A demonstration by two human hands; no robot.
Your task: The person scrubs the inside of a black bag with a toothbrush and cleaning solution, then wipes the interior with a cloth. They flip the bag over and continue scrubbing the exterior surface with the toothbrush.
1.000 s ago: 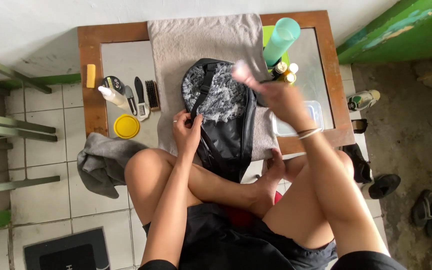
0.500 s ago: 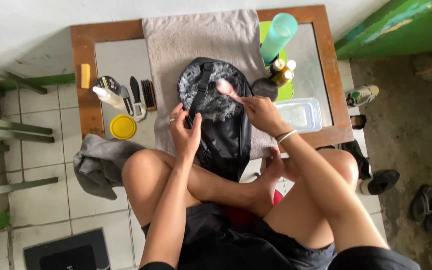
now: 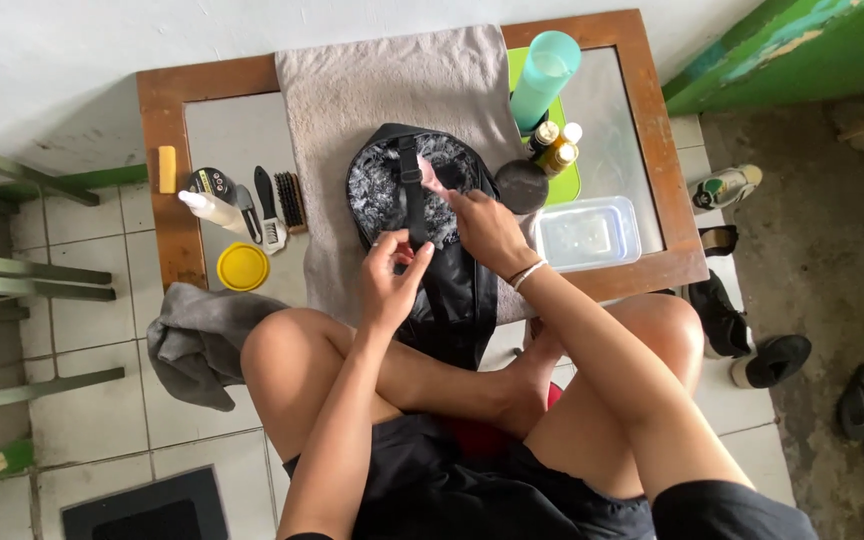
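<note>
Right hand (image 3: pixel 487 230) grip closed on a pink brush (image 3: pixel 432 178), bristle end on the foamy top of the black bag (image 3: pixel 422 230). Left hand (image 3: pixel 390 280) grip pinched shut on the bag's black strap (image 3: pixel 412 195), near its lower part. Bag lies on a grey towel (image 3: pixel 372 90) mid-surface, reaching over the surface's (image 3: pixel 167 100) near edge, between both hands.

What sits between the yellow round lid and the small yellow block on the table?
In the head view, a white squeeze bottle and round black tin lie between yellow lid and yellow block.
</note>
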